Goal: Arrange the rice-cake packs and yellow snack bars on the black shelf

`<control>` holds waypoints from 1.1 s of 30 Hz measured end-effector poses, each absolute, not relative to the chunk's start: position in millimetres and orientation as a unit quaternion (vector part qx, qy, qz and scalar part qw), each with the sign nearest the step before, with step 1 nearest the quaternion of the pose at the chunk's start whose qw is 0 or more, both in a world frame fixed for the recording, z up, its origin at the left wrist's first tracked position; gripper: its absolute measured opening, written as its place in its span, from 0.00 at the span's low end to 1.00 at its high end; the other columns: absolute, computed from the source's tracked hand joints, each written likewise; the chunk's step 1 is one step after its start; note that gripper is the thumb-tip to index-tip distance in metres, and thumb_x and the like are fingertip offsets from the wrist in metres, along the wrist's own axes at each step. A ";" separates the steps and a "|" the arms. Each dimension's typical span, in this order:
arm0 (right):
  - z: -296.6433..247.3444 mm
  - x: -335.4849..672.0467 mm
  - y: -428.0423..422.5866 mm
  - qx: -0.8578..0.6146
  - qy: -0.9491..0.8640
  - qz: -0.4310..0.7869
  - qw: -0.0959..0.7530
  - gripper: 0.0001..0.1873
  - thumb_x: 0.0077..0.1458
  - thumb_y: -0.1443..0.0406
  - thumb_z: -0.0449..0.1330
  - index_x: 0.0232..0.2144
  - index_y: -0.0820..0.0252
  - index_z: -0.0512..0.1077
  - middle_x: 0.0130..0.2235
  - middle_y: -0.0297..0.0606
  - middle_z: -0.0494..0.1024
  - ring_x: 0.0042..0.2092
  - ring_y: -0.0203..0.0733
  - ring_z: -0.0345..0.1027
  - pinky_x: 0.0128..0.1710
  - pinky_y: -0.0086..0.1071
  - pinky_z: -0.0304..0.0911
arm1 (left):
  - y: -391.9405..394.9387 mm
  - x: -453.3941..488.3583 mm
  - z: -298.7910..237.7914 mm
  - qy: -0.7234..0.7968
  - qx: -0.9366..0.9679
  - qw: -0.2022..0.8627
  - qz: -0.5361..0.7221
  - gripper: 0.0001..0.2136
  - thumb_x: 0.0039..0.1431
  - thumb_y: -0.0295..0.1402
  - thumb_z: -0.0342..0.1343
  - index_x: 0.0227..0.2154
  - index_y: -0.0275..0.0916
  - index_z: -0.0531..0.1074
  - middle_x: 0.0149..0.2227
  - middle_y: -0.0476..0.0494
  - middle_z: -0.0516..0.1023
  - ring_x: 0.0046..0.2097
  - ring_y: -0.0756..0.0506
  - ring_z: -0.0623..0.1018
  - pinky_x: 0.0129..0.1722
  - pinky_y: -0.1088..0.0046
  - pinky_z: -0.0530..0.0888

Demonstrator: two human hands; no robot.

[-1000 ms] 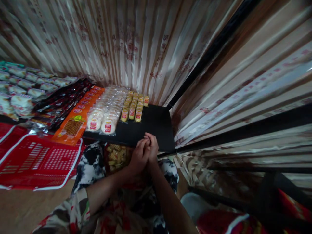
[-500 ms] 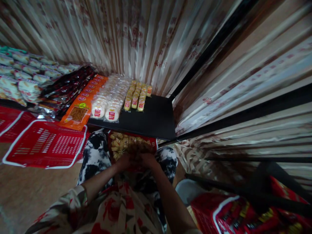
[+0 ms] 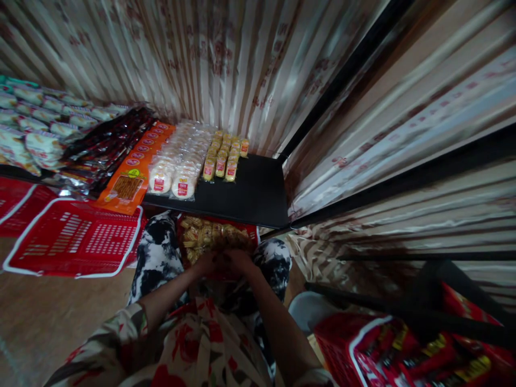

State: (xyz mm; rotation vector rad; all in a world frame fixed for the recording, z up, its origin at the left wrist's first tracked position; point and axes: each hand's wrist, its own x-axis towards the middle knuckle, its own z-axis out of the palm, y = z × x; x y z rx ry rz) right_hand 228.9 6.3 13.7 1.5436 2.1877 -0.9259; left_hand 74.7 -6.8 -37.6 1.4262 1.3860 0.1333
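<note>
My left hand (image 3: 207,263) and my right hand (image 3: 238,261) meet low between my knees, at the near side of a red basket. Their fingers look curled in against each other, dim and slightly blurred; anything held in them is hidden. Just beyond lie many small yellow-wrapped snack packets (image 3: 213,234) that fill the basket. On the black shelf (image 3: 258,201) above it, more small yellow-wrapped snacks (image 3: 220,164) stand in short rows. Beside these are rows of round white crackers (image 3: 183,185) in clear wrappers.
Left along the shelf lie an orange snack bag (image 3: 128,185), dark shiny packets (image 3: 107,145) and white packets (image 3: 44,148). A red basket (image 3: 108,236) with a white rim stands below. At lower right is another red basket (image 3: 342,344) with red packets. Curtains (image 3: 209,64) and black bars enclose the shelf.
Both hands have drawn slightly back towards me, uncovering more of the yellow packets in the basket. The view has shifted slightly; the goods on the shelf look the same.
</note>
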 end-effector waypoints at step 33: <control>85.7 241.0 40.3 0.646 0.615 -0.322 -0.317 0.21 0.51 0.60 0.55 0.48 0.55 0.65 0.41 0.37 0.76 0.36 0.39 0.71 0.35 0.29 0.67 | 88.3 108.7 91.9 0.540 0.483 0.592 0.352 0.12 0.51 0.42 0.54 0.28 0.36 0.68 0.23 0.51 0.71 0.26 0.52 0.72 0.27 0.77 0.69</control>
